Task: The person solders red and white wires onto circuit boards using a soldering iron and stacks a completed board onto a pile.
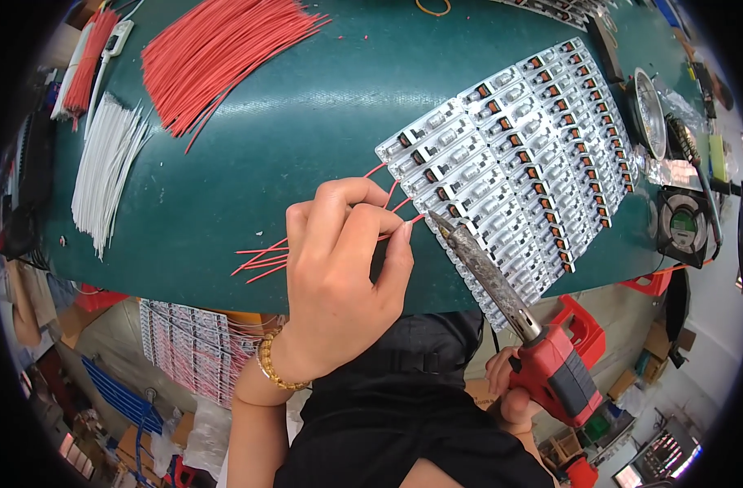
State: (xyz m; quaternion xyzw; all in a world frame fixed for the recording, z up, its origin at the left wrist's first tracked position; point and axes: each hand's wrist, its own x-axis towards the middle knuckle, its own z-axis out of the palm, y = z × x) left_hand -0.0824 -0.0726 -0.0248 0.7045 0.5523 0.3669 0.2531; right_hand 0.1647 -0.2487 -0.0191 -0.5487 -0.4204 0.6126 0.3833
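My left hand (339, 252) is closed, pinching several thin red wires (266, 259) whose loose ends stick out to its left. One wire end reaches from its fingertips to the left edge of a panel of small circuit boards (510, 146). A few red wires run from that edge back to the hand. My right hand (514, 386) is wrapped round the red and black handle of a soldering iron (501, 293). The iron's dark tip touches or nearly touches the board edge beside the wire end; I cannot tell which.
On the green table (249, 163) lie a big bundle of red wires (225, 57) and a bundle of white wires (107, 175). At the right are a metal dish (648, 114) and a small fan (683, 226). Wired boards (193, 346) hang below the table's front edge.
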